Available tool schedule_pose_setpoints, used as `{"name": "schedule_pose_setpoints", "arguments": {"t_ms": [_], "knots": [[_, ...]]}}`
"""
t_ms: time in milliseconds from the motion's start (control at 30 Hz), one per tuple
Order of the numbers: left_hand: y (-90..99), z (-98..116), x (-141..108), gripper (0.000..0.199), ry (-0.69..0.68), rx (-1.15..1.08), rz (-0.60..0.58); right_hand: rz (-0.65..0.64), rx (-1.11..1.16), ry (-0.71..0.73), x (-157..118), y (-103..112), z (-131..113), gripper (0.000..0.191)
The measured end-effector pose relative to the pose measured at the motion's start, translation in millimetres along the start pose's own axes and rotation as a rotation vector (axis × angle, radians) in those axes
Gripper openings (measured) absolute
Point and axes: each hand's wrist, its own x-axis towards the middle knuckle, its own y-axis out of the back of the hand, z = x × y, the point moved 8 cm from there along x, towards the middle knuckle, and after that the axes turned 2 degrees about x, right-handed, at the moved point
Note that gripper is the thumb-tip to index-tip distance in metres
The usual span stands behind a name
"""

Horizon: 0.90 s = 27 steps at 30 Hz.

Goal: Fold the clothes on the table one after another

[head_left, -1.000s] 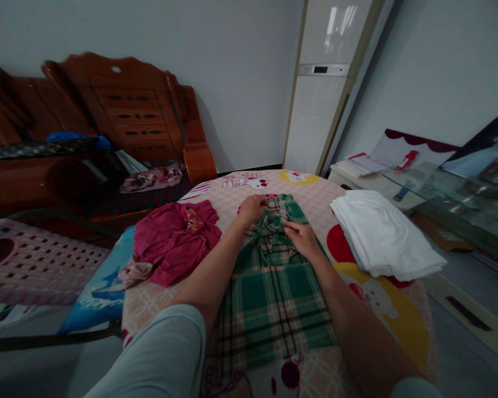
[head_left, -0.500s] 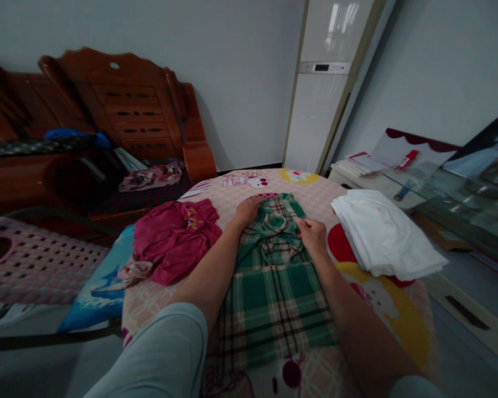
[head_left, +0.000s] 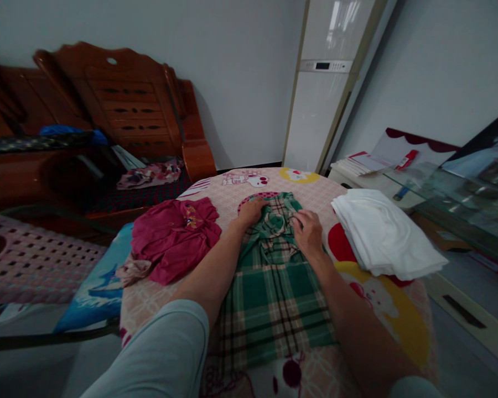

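A green plaid garment [head_left: 276, 301], crossed by cream and dark lines, lies lengthwise before me on a round table. Its far end is bunched and folded over. My left hand [head_left: 252, 212] is at the far left edge of that part, fingers closed on the cloth. On the opposite side, my right hand [head_left: 309, 232] has thumb and fingers bent together at the right edge, pinching the fabric; its fingertips are partly hidden. To the left lies a crumpled magenta garment [head_left: 172, 240] with a small embroidered patch. A folded white cloth stack [head_left: 388, 235] sits to the right.
A pink patterned tablecloth [head_left: 228, 193] covers the table. Behind it on the left stands a carved wooden bench [head_left: 136, 94]; a pink woven chair [head_left: 37, 260] is nearer. A white floor-standing air conditioner [head_left: 315, 110] is at the back, a glass shelf [head_left: 460, 204] at the right.
My right hand has shifted slightly up and inward over the garment's right edge. My left hand has moved a little right, and the bunched far end is gathered narrower.
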Motion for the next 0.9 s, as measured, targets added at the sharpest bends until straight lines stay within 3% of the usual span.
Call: {"name": "schedule_pose_setpoints", "arguments": {"t_ms": [100, 233, 467, 633, 800, 900], "knots": [[-0.6, 0, 1, 0.051, 0.017, -0.003, 0.015, -0.182, 0.125, 0.092, -6, -30, -12, 0.035], [-3.8, 3, 3, 0.051, -0.011, -0.024, 0.033, -0.318, 0.151, 0.052, -13, -56, -2, 0.038], [7.5, -3, 4, 0.029, 0.059, -0.128, 0.089, -0.316, 0.291, -0.009, -9, -45, 8, 0.033], [33.2, -23, 3, 0.031, 0.074, -0.305, 0.124, -0.286, 0.363, -0.043, -7, -35, 4, 0.036], [61.0, -42, 3, 0.031, 0.042, -0.504, 0.191, -0.309, 0.405, 0.013, -6, -35, -7, 0.045], [68.2, -46, 4, 0.032, 0.005, -0.594, 0.141, -0.327, 0.408, 0.031, -8, -39, -9, 0.048]]}}
